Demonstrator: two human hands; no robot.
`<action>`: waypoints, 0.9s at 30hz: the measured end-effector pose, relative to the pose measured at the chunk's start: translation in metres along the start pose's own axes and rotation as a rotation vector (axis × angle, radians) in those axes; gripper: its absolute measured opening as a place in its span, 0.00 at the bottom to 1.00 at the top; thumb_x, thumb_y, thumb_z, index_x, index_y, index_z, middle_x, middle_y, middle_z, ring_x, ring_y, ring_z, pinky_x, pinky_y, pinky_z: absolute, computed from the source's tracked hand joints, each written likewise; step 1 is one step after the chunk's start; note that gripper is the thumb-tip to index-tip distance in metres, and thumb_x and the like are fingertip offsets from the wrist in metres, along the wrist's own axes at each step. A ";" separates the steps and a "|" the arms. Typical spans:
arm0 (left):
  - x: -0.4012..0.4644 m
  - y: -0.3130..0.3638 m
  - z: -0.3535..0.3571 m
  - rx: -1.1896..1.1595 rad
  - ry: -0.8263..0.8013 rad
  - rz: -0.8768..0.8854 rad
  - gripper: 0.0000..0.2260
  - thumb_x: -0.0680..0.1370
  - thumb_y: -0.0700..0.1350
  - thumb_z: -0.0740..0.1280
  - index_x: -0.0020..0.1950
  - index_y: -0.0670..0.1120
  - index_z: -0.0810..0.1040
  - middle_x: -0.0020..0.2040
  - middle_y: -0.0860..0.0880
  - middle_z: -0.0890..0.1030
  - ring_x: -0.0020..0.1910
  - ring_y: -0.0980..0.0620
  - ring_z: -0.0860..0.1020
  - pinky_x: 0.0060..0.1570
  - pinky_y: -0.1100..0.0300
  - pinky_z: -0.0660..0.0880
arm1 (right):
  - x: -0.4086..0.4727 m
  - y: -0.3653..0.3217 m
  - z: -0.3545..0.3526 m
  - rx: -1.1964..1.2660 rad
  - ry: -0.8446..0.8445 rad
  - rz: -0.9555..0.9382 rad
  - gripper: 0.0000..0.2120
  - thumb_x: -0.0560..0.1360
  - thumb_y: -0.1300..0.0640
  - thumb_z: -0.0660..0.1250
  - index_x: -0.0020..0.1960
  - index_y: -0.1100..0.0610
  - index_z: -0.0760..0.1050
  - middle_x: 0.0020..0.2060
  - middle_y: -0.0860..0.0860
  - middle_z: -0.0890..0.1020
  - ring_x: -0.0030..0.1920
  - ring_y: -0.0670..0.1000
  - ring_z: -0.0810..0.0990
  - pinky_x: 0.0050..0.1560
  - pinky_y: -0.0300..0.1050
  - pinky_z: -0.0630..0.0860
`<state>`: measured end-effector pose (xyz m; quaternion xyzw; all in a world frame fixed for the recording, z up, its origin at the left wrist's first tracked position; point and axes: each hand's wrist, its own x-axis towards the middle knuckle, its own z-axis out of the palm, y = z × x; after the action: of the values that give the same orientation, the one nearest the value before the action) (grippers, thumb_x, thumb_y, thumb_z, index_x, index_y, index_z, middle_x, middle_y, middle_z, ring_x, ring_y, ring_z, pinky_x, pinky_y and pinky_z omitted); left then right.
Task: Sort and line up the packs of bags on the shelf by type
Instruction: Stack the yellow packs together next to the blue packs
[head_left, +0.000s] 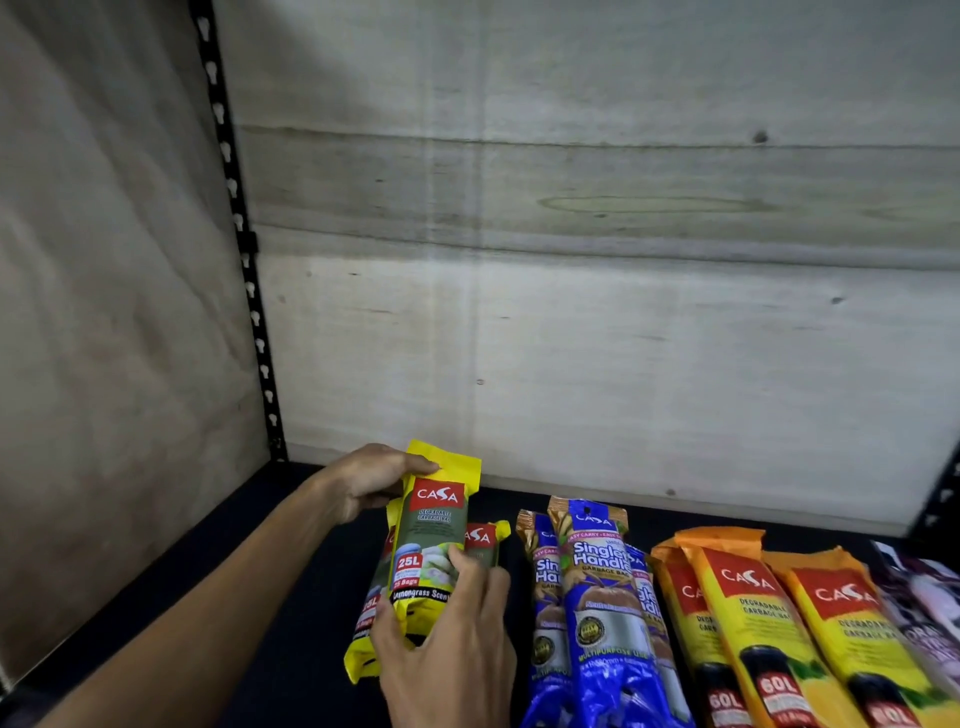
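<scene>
Dark shelf board (291, 613) carries sorted packs; both hands, left hand (363, 488) and right hand (447, 644), grip the yellow 25L Casa garbage-bag pack (431, 540) by its ends above its yellow stack, probably light, soft and slippery.

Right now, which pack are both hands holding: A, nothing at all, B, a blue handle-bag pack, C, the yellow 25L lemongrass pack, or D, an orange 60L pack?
C: the left hand grips the top and the right hand the bottom of the yellow 25L lemongrass pack, while the blue packs and the orange 60L packs lie untouched on the shelf.
</scene>
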<state>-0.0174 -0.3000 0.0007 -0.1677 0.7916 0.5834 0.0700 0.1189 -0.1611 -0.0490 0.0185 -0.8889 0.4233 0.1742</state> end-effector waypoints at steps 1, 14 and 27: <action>0.002 0.000 0.000 0.021 -0.010 -0.002 0.15 0.68 0.51 0.76 0.50 0.45 0.81 0.50 0.45 0.85 0.57 0.46 0.80 0.61 0.51 0.74 | 0.001 -0.001 0.002 -0.014 0.012 -0.020 0.37 0.47 0.31 0.71 0.52 0.46 0.73 0.43 0.45 0.75 0.31 0.44 0.81 0.21 0.27 0.66; 0.018 -0.009 0.007 0.210 -0.129 0.045 0.13 0.70 0.50 0.76 0.46 0.41 0.83 0.46 0.44 0.87 0.52 0.44 0.83 0.62 0.49 0.74 | 0.009 0.009 0.011 -0.103 -0.090 -0.070 0.40 0.40 0.33 0.72 0.48 0.49 0.69 0.39 0.48 0.77 0.27 0.46 0.80 0.19 0.34 0.73; -0.048 -0.045 -0.013 0.142 0.101 0.389 0.11 0.75 0.53 0.71 0.57 0.55 0.82 0.56 0.52 0.81 0.55 0.53 0.80 0.51 0.64 0.76 | 0.014 0.010 -0.030 -0.136 -0.019 -0.080 0.24 0.69 0.28 0.57 0.52 0.45 0.72 0.47 0.47 0.75 0.46 0.48 0.79 0.37 0.39 0.68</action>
<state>0.0446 -0.3150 -0.0210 -0.0356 0.8507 0.5195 -0.0721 0.1131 -0.1303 -0.0341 0.0463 -0.9157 0.3545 0.1836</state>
